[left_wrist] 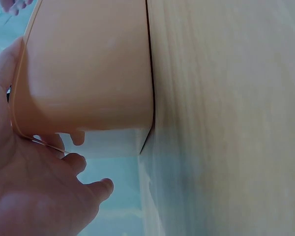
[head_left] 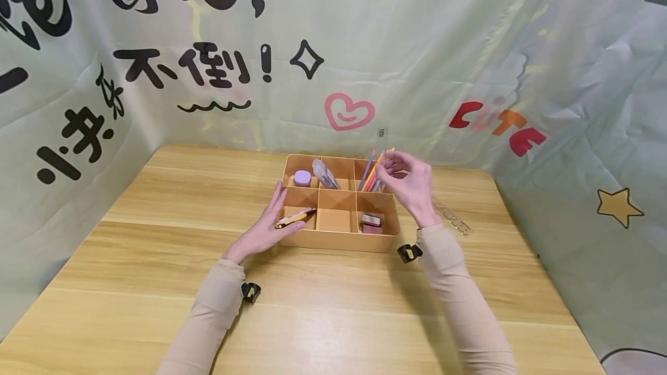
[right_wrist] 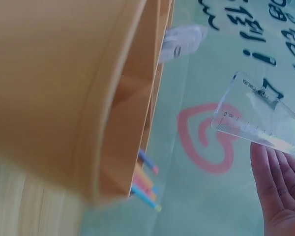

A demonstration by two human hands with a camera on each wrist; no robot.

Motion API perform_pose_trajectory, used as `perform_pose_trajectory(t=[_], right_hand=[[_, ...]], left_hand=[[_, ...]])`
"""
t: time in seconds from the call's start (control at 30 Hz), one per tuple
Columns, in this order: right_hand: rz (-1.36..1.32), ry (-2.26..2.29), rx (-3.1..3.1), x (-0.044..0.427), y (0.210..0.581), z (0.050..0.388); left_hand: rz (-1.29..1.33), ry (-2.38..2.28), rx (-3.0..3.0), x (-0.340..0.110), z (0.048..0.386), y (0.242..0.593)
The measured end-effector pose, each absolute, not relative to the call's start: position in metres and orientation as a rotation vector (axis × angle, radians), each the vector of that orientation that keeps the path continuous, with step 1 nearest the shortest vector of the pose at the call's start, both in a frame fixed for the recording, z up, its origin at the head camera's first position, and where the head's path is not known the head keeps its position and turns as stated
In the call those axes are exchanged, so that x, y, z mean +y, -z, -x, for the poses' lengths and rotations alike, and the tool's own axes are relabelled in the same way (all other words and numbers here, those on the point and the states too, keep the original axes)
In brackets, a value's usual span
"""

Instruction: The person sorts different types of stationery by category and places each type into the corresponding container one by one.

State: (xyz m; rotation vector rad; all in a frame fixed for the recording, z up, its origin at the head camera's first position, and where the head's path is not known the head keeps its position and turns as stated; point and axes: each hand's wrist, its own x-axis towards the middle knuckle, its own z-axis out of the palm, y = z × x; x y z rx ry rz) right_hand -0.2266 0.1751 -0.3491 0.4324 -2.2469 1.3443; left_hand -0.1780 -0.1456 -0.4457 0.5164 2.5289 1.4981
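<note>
An orange-tan divided organizer box [head_left: 341, 240] stands on the table. My left hand [head_left: 263, 227] rests against its left side with fingers mostly straight, the thumb over the front rim. In the right wrist view, my right hand [right_wrist: 280, 187] pinches a clear ruler [right_wrist: 255, 118] between thumb and fingers. That hand is above the back right compartment, where several coloured pencils [head_left: 369, 175] stand. A purple-lidded item [head_left: 302, 178] and a translucent greyish-purple item [head_left: 325, 174] sit at the back. Pens [head_left: 295, 218] lie front left; small eraser-like blocks [head_left: 372, 221] lie front right.
A clear, ruler-like strip [head_left: 452, 217] lies on the wooden table [head_left: 323, 317] to the right of the box. A printed cloth [head_left: 417, 62] hangs behind the table and along both sides. Each wrist wears a small black camera mount [head_left: 409, 253].
</note>
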Motion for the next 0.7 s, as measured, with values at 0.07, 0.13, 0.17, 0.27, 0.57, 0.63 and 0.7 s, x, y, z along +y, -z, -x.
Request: perform_pose_trajectory(t=[0.07, 0.13, 0.17, 0.27, 0.57, 0.63, 0.7], right_hand=[[-0.458, -1.374, -2.252, 0.168, 0.348, 0.225], [-0.474, -1.394, -2.26, 0.161, 0.348, 0.225], [-0.481, -1.4, -2.266, 0.158, 0.348, 0.224], [-0.504, -1.416, -2.277, 0.15, 0.347, 0.223], [-0.64, -1.382, -2.27, 0.127, 0.351, 0.219], [-0.675, -1.361, -2.267, 0.123, 0.353, 0.218], [-0.697, -1.356, -2.278, 0.121, 0.354, 0.218]], left_hand=[[-0.518, -1.498, 2.525, -0.146, 0.178, 0.446], [-0.52, -1.5, 2.522, -0.145, 0.178, 0.446], [-0.525, -1.501, 2.523, -0.145, 0.178, 0.446], [-0.538, -1.509, 2.525, -0.145, 0.179, 0.446], [-0.527, -1.498, 2.537, -0.145, 0.178, 0.445], [-0.523, -1.507, 2.528, -0.144, 0.175, 0.44], [-0.517, -1.521, 2.516, -0.142, 0.174, 0.437]])
